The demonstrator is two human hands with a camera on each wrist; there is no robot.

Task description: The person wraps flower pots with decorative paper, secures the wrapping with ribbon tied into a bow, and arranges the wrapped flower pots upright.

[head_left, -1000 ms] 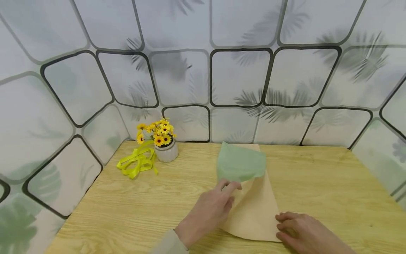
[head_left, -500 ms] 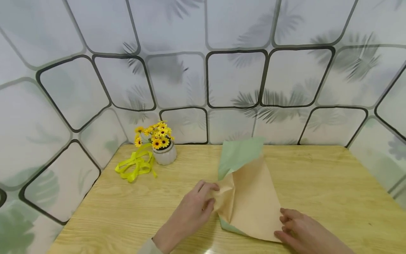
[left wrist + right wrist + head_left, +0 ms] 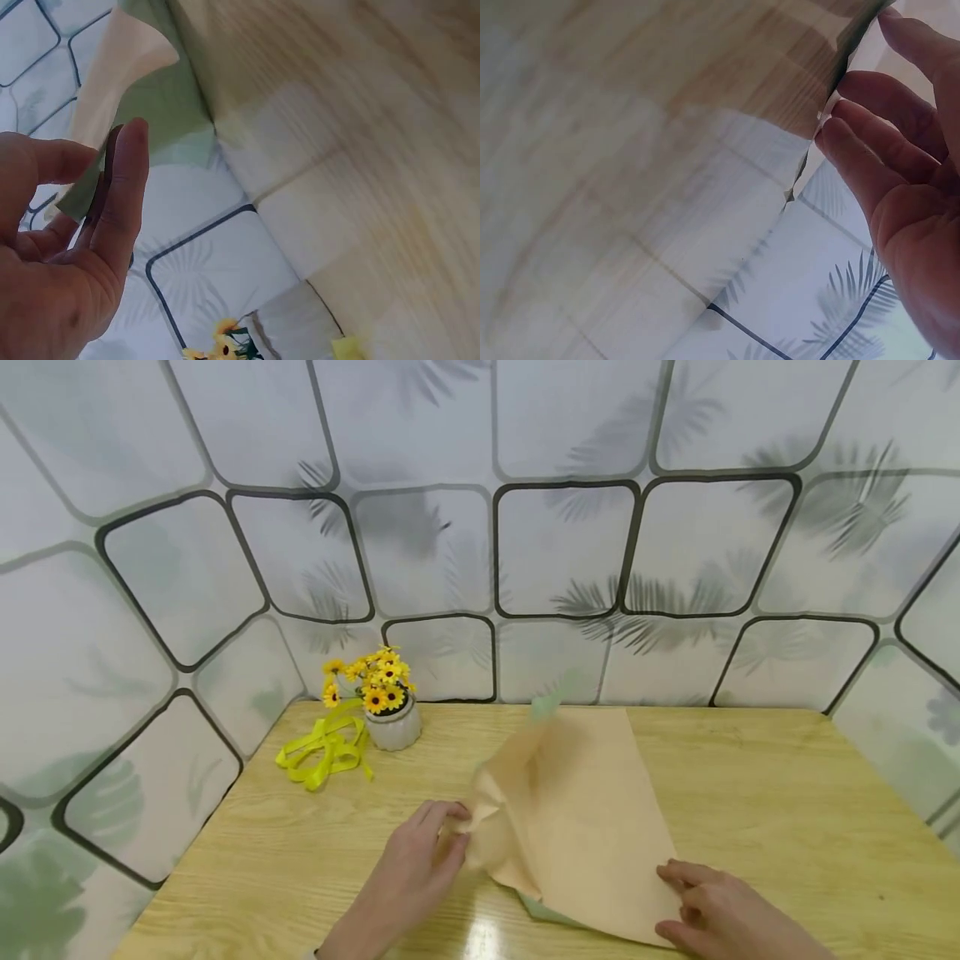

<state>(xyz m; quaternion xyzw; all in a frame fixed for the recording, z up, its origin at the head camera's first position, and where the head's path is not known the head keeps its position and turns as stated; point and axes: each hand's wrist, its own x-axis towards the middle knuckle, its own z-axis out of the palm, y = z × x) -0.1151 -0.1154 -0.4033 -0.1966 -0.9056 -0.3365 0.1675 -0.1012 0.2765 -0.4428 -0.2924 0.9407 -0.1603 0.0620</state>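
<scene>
A sheet of paper, peach on the upper face and green on the other, lies lengthwise on the table. Its left side is lifted and creased, with the far left part blurred by motion. My left hand pinches that raised left edge between thumb and fingers; green and peach paper stretches away from the grip in the left wrist view. At the near right edge, my right hand rests its fingertips on the paper's border, thumb and fingers spread along it. Seen from the right wrist, these fingertips touch the thin edge.
At the back left of the wooden table stands a white pot of yellow artificial-looking flowers. A loose yellow ribbon lies in loops beside it. A patterned backdrop rises behind the table's far edge.
My left hand has drawn the paper's edge to the left and toward me, unfolding it; more peach face shows and the green part at the far end has mostly turned away. The right hand stays nearly still.
</scene>
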